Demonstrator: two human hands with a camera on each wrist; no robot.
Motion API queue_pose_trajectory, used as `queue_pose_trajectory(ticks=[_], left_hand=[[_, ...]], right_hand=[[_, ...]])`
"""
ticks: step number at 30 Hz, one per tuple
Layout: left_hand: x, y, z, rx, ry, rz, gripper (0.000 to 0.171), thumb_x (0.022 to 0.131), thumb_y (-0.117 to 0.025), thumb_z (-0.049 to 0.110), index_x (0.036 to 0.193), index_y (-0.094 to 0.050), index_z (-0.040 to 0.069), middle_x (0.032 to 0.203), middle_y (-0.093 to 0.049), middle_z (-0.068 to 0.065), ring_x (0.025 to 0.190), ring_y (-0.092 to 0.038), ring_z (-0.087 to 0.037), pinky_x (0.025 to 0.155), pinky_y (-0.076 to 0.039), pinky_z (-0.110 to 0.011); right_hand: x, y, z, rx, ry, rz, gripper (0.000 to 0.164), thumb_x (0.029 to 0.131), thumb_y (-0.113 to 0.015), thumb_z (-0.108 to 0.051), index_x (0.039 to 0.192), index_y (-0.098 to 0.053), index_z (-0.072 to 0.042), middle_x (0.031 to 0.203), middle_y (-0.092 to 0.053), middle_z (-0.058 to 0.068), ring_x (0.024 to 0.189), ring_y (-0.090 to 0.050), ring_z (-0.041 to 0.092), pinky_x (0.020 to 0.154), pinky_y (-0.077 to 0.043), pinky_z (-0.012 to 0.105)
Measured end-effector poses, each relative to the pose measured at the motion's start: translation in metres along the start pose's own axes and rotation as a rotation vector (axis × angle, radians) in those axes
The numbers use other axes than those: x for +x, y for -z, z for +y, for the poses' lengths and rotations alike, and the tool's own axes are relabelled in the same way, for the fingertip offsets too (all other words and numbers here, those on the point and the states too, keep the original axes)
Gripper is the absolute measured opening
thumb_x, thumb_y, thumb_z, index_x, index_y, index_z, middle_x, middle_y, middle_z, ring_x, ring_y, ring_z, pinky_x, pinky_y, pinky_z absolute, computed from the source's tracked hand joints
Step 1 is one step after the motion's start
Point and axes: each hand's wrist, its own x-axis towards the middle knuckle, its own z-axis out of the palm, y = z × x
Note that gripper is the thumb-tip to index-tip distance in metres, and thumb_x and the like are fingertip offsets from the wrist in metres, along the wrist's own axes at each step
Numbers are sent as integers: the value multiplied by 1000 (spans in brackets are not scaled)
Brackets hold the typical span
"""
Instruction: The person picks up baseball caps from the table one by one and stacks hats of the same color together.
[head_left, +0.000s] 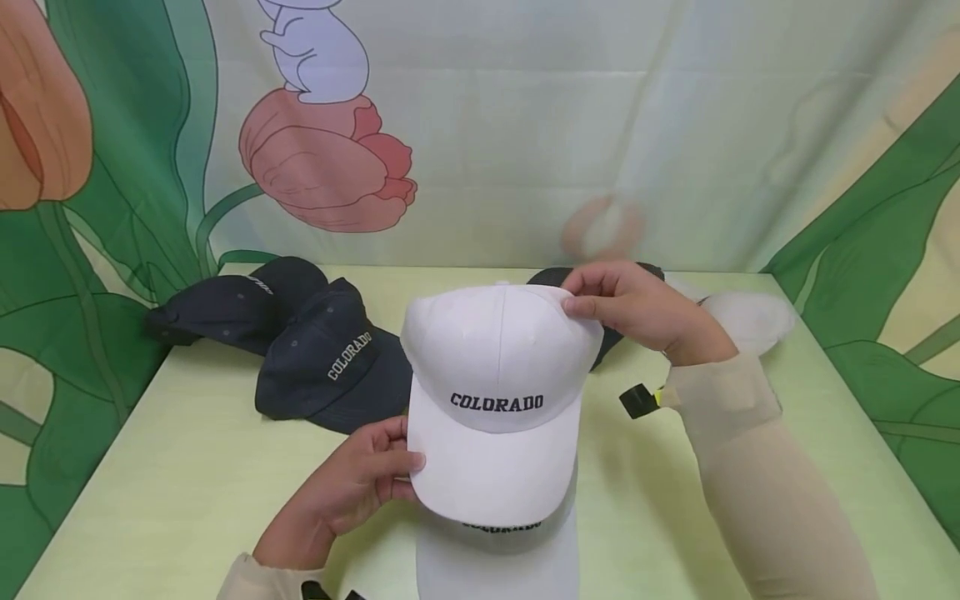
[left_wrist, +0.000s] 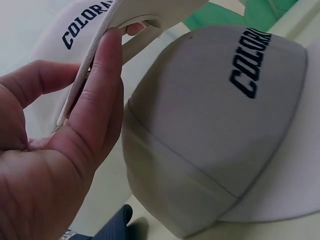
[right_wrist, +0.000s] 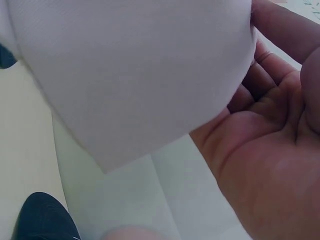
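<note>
Both hands hold up a white baseball cap [head_left: 501, 350] with black COLORADO lettering, its brim toward me. My left hand [head_left: 363, 475] pinches the brim's left edge between thumb and fingers, as the left wrist view also shows. At the crown's upper right, my right hand [head_left: 630, 304] grips the cap's back edge with thumb and fingers. Beneath it a second white COLORADO cap [left_wrist: 200, 115] sits on the table, partly hidden by the held one in the head view.
Dark navy caps, one a COLORADO cap [head_left: 330, 358] and one behind it [head_left: 225, 312], lie at the back left. Behind my right hand are another dark cap [head_left: 547, 277] and a white cap [head_left: 750, 321]. A printed curtain [head_left: 487, 167] hangs behind the pale green table [head_left: 187, 467].
</note>
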Motion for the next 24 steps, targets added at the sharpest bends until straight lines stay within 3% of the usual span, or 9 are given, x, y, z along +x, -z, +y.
queue_pose_trajectory(ticks=[16, 24], left_hand=[[-12, -3, -26, -26, 18, -73, 23, 90, -55, 3, 111, -50, -3, 100, -71, -4, 87, -71, -19, 74, -59, -38], [-17, -3, -43, -75, 52, -117, 29, 91, -53, 2, 119, -50, -5, 106, -69, -5, 90, -71, -21, 76, -58, -38]], right_hand=[[-17, -17, 15, 8, 18, -52, 21, 88, -65, -25, 95, -66, -5, 78, -67, 2, 76, -60, 21, 66, -52, 33], [-24, -26, 26, 27, 25, -83, 21, 88, -65, -25, 95, -66, -5, 79, -68, 2, 77, -61, 21, 69, -51, 33]])
